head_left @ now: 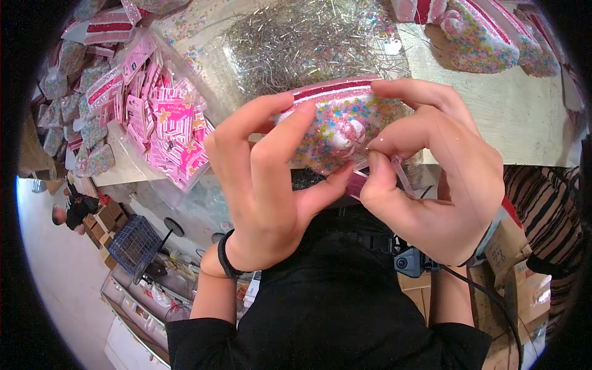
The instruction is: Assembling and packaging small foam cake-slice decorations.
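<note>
My left hand (265,166) is closed on a decorative cake slice (354,120), fingers along its pink and red layered edge and thumb at its lower tip. White frosting, pastel beads and a pink-white swirl cover the slice. At its lower right my right hand (438,166) pinches thumb and forefinger together by a clear plastic strip (402,176), while another fingertip touches the slice's top edge. A small pink tag (356,183) shows between the two thumbs. My fingers hide part of the strip and the exact pinch point.
Behind my hands lies a tangled heap of clear plastic strands (308,46). Pink printed tags (176,123) fill a clear bag on the left, beside many piled cake slices (92,132). More slices (478,46) lie at the far right. Loose beads (188,28) dot the table (524,117).
</note>
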Action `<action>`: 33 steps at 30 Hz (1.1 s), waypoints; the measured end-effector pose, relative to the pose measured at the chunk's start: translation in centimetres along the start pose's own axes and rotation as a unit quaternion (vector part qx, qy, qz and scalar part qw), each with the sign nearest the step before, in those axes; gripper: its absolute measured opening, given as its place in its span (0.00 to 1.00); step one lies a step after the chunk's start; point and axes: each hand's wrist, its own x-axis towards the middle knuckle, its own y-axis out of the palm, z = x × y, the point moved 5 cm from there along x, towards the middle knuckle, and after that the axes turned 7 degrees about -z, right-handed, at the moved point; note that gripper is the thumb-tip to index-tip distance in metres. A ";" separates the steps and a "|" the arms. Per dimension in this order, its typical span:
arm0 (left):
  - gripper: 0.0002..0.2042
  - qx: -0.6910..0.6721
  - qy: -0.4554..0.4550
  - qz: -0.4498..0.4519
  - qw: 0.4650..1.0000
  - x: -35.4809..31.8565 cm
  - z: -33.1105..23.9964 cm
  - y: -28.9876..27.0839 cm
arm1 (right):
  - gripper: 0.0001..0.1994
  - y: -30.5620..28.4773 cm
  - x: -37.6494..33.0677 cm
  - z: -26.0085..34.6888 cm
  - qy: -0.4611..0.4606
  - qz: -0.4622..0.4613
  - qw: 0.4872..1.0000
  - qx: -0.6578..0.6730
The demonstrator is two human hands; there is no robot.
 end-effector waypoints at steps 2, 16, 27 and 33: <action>0.35 0.000 0.000 -0.001 1.000 0.0 0.0 0.0 | 0.09 0.0 0.0 0.0 -0.007 0.001 1.000 0.000; 0.34 0.008 0.001 0.002 1.000 0.0 -0.2 0.1 | 0.10 0.0 -0.2 -0.1 -0.035 0.007 0.999 -0.014; 0.35 0.010 0.009 0.002 1.000 0.1 -0.3 0.3 | 0.12 0.1 -0.5 0.3 -0.048 -0.030 0.997 -0.058; 0.34 0.022 0.021 0.008 0.999 0.2 -0.5 0.2 | 0.13 0.0 -0.4 0.7 -0.066 -0.034 0.994 -0.078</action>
